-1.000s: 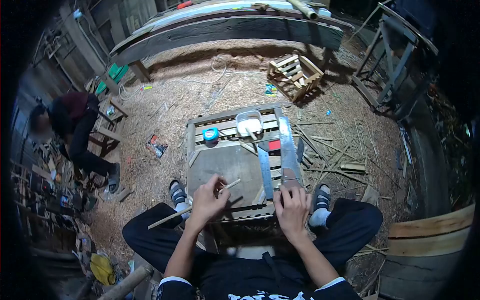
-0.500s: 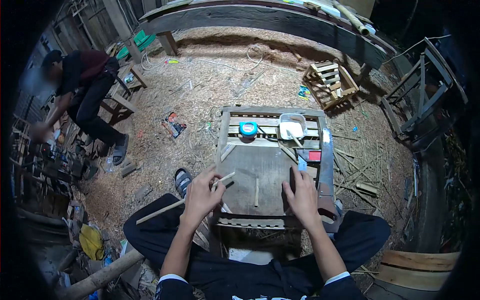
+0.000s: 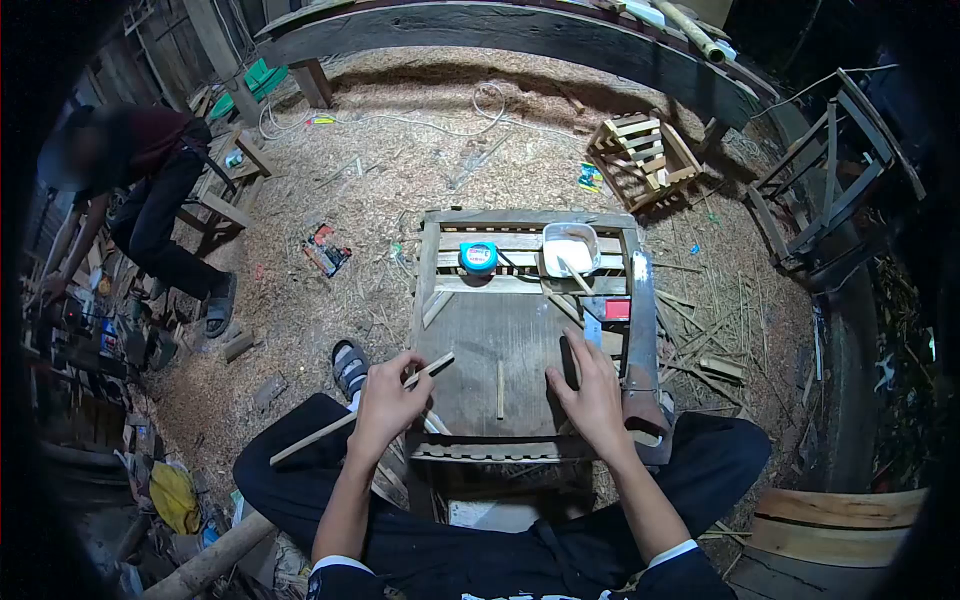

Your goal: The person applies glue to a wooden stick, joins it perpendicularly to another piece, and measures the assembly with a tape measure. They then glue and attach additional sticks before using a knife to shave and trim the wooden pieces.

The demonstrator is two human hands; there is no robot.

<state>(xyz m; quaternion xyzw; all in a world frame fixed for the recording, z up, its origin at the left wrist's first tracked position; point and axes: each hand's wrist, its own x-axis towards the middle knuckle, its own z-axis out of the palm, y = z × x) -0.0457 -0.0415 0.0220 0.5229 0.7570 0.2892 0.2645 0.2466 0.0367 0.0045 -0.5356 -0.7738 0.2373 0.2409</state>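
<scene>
Your left hand [image 3: 385, 400] is closed around a long wooden strip [image 3: 330, 427], which slants from your left knee up onto the slatted work table [image 3: 480, 330]. Your right hand [image 3: 595, 392] lies on the table top with fingers spread over the dark handle of a bladed tool [image 3: 585, 340]; whether it grips the handle cannot be told. A short stick [image 3: 500, 388] lies between the hands. At the far edge stand a blue tape measure [image 3: 478, 257] and a white tub [image 3: 570, 248].
</scene>
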